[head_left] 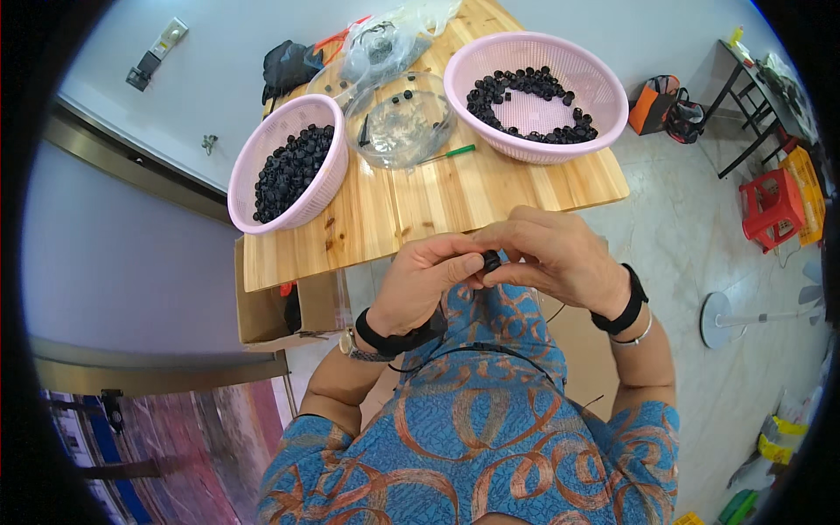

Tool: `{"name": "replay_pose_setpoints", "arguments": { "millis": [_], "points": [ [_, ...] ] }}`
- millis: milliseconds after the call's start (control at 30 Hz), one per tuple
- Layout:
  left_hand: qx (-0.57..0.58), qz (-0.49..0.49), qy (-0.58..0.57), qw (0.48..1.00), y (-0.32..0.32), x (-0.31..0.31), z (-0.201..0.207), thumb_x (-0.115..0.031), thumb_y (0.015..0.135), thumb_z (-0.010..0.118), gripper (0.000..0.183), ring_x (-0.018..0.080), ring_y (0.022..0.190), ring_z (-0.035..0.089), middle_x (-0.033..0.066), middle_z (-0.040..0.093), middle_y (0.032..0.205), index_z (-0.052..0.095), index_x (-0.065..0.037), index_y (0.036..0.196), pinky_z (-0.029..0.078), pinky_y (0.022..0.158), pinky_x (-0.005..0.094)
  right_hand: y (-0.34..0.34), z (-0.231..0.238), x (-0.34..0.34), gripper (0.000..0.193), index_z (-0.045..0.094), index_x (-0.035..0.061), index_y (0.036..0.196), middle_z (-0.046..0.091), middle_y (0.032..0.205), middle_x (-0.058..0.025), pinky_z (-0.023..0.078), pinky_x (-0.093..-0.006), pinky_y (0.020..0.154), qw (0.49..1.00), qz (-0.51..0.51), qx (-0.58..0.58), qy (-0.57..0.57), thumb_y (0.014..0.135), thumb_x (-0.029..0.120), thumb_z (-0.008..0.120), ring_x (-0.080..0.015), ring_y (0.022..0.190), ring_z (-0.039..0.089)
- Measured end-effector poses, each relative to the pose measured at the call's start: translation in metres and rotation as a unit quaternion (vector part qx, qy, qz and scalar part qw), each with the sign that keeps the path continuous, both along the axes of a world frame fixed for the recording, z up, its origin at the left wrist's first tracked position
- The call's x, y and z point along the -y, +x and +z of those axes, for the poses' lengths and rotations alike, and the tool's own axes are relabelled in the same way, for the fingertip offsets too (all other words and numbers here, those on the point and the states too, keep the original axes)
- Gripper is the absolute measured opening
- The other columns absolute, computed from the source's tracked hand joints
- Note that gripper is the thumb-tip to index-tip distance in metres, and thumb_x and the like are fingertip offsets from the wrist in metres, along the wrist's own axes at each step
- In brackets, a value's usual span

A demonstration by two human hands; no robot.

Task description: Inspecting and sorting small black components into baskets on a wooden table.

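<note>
L hand and R hand pinched a small blk part betw. fingertips, just off the near edge of a wooden bench. Beyond, a pink basket of blk pcs. stood at L, a grn-handled tool nr. ctr., then a clear tray and 2nd pink basket at R.

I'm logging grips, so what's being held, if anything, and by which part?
A small black cylindrical piece, at its outer side, by the left hand and right hand; which end is unclear.
</note>
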State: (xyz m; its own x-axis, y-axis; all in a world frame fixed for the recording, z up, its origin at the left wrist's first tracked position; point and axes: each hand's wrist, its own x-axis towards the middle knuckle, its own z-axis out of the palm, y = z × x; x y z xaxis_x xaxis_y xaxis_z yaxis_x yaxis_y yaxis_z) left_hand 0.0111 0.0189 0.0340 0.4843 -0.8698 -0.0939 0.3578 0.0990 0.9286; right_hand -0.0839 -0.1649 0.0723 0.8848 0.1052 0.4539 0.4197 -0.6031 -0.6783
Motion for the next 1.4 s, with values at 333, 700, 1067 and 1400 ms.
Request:
{"name": "replay_pose_setpoints", "arguments": {
  "millis": [333, 700, 1067, 1400],
  "points": [
    [-0.154, 0.023, -0.010, 0.988, -0.013, 0.005, -0.029, -0.015, 0.092, 0.052, 0.022, 0.0129, 0.090, 0.057, 0.0056, 0.060, 0.099, 0.056, 0.000, 0.108, 0.047, 0.080, 0.0261, 0.010, -0.009, 0.000, 0.016, 0.053, 0.0040, 0.083, 0.050, 0.076, -0.0082, 0.047, -0.0344, 0.061, 0.970, 0.060, 0.049, -0.230, 0.072, 0.013, 0.061, -0.0254, 0.074, 0.054],
    [-0.210, 0.043, -0.070, 0.974, -0.007, 0.002, -0.028, -0.015, 0.093, 0.048, 0.024, 0.0129, 0.094, 0.057, 0.0059, 0.058, 0.104, 0.053, 0.000, 0.111, 0.045, 0.085, 0.0272, 0.031, -0.022, 0.003, 0.024, 0.053, 0.0064, 0.081, 0.047, 0.069, -0.0066, 0.040, -0.0347, 0.054, 0.993, 0.076, 0.026, -0.082, 0.071, 0.020, 0.070, -0.0230, 0.064, 0.049],
    [-0.236, -0.049, -0.138, 0.961, 0.018, -0.024, -0.031, -0.032, 0.092, 0.047, 0.038, 0.0183, 0.099, 0.054, 0.0085, 0.054, 0.109, 0.048, -0.001, 0.115, 0.043, 0.089, 0.0329, 0.037, -0.031, -0.028, 0.033, 0.055, 0.0075, 0.080, 0.045, 0.061, -0.0019, 0.036, -0.0276, 0.049, 0.996, 0.014, 0.048, 0.070, 0.064, 0.025, 0.078, -0.0158, 0.052, 0.045],
    [-0.203, 0.057, -0.155, 0.965, 0.010, -0.012, -0.017, -0.035, 0.095, 0.041, 0.040, 0.0182, 0.106, 0.049, 0.0069, 0.051, 0.112, 0.042, -0.005, 0.121, 0.039, 0.094, 0.0325, 0.054, -0.050, -0.057, 0.026, 0.059, 0.0050, 0.082, 0.048, 0.064, -0.0039, 0.038, -0.0267, 0.046, 0.979, -0.108, 0.101, 0.142, 0.073, 0.025, 0.073, -0.0142, 0.052, 0.047]
  ]
}}
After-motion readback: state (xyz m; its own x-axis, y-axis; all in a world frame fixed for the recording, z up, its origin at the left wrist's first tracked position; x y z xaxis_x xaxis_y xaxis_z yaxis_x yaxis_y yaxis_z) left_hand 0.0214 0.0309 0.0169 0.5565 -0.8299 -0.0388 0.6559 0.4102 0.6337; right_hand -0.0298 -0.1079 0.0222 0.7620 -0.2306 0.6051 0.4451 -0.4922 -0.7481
